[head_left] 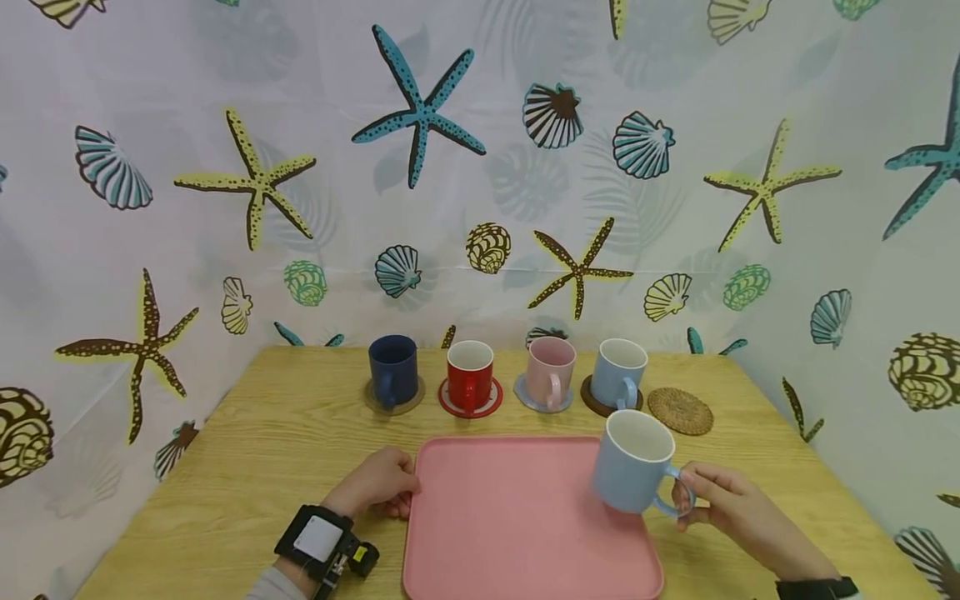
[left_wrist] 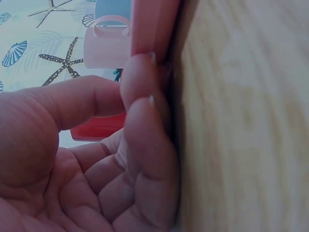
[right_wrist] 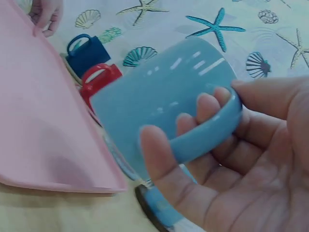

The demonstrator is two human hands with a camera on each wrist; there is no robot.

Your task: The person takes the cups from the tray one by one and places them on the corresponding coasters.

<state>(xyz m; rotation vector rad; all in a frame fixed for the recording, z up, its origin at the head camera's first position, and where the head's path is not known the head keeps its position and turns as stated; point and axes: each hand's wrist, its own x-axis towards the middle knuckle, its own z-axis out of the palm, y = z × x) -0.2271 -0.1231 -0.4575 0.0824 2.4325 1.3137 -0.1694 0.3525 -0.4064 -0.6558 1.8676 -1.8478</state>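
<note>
A light blue mug [head_left: 635, 462] hangs slightly tilted over the right side of a pink tray [head_left: 517, 508]. My right hand [head_left: 716, 500] holds it by the handle, fingers passing through the loop, as the right wrist view also shows with the mug [right_wrist: 164, 82]. At the tray's left edge, my left hand [head_left: 382, 483] pinches the rim. The left wrist view shows the curled fingers [left_wrist: 149, 140] low against the table, with the tray's edge [left_wrist: 152, 29] at the fingertips.
Behind the tray stand a navy mug [head_left: 393, 371], a red mug [head_left: 470, 375], a pink mug [head_left: 550, 371] and another light blue mug [head_left: 618, 371], each on a coaster. A bare woven coaster [head_left: 680, 411] lies at their right. A patterned curtain [head_left: 480, 192] surrounds the wooden table [head_left: 292, 425].
</note>
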